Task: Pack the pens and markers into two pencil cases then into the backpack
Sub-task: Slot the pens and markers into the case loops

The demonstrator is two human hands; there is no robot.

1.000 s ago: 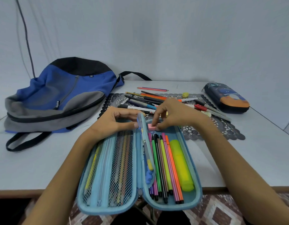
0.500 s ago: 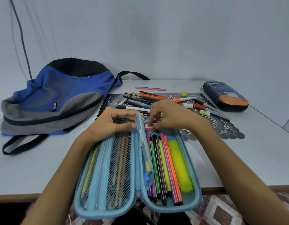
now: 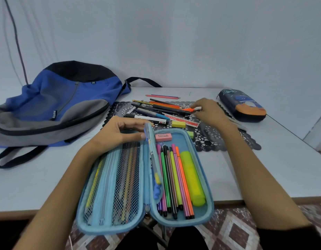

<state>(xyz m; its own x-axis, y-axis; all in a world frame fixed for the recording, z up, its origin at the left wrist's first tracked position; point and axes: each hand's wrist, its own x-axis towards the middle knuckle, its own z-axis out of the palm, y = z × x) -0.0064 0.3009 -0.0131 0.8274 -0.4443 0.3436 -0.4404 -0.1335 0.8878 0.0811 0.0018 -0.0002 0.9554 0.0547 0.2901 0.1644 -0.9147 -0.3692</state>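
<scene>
A light-blue pencil case (image 3: 209,186) lies open at the table's front edge. Its right half holds several fineliners (image 3: 172,177), a yellow highlighter (image 3: 192,177) and a pink eraser (image 3: 163,137); pencils sit behind mesh in the left half. My left hand (image 3: 118,134) holds the top of the case's middle flap (image 3: 152,150) upright between thumb and fingers. My right hand (image 3: 210,112) reaches into the loose pile of pens and markers (image 3: 156,110) and pinches an orange-and-white marker (image 3: 193,109). A blue, grey and black backpack (image 3: 57,101) lies at the left.
A second, dark-blue and orange pencil case (image 3: 244,105) lies zipped at the back right. The pile rests on a black lace mat (image 3: 210,139), with a yellow eraser (image 3: 178,124) and a green one (image 3: 191,134) near the open case. The white table (image 3: 273,168) ends close in front.
My right hand let go of the pink eraser in the case's right half and moved back and right to the marker pile. My left hand stayed on the flap.
</scene>
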